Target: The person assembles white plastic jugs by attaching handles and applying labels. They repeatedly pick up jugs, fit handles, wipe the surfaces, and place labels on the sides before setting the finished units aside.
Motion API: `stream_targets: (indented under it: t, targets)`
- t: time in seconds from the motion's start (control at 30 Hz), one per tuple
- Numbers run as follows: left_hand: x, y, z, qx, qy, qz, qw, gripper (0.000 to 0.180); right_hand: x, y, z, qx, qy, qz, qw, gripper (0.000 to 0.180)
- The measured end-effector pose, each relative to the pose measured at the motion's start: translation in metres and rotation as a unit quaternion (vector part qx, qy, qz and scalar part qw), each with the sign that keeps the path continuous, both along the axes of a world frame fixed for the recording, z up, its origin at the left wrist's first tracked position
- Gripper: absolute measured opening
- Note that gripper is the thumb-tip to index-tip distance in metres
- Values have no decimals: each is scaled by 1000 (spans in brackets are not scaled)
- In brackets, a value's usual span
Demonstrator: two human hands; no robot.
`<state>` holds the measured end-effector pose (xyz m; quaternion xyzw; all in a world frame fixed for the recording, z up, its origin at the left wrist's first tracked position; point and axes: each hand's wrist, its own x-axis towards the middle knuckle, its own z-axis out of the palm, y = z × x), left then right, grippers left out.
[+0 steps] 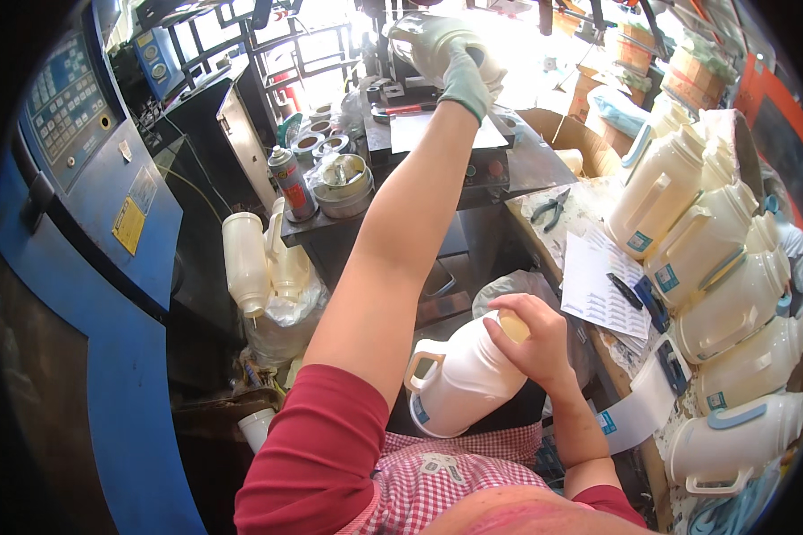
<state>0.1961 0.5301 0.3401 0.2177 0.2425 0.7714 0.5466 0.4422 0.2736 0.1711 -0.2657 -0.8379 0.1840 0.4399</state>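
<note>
My left hand (467, 80), in a grey-green glove, reaches far out over the bench and grips a pale translucent plastic jug (424, 43) lying on its side. Its fingers are partly hidden against the jug. Close to my body, my right hand (537, 343) is bare and curls round the neck of a white plastic jug (473, 379). That jug leans over my lap, with its handle to the left and a small blue label low on its side. Under the outstretched arm, a sheet of white paper (415, 132) lies on the dark bench.
Several jugs (727, 308) line the right-hand table, beside a label roll (638, 415), printed sheets (602, 285) and pliers (551, 209). A spray can (292, 185) and tape rolls (308, 145) stand on the bench. Left is a blue machine with a keypad (62, 111); two jugs (245, 263) stand near it.
</note>
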Motion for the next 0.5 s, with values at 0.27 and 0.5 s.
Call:
stream_targets:
  t: [0.27,0.5]
  targets:
    - [4,26,-6,11,-11,2,1000,81,-44,100,-46,-91,-48,-59,993,40]
    - [-2,28,-7,9,1,-44,999,86,-89,224,-71,-105,-175,-183,962,75]
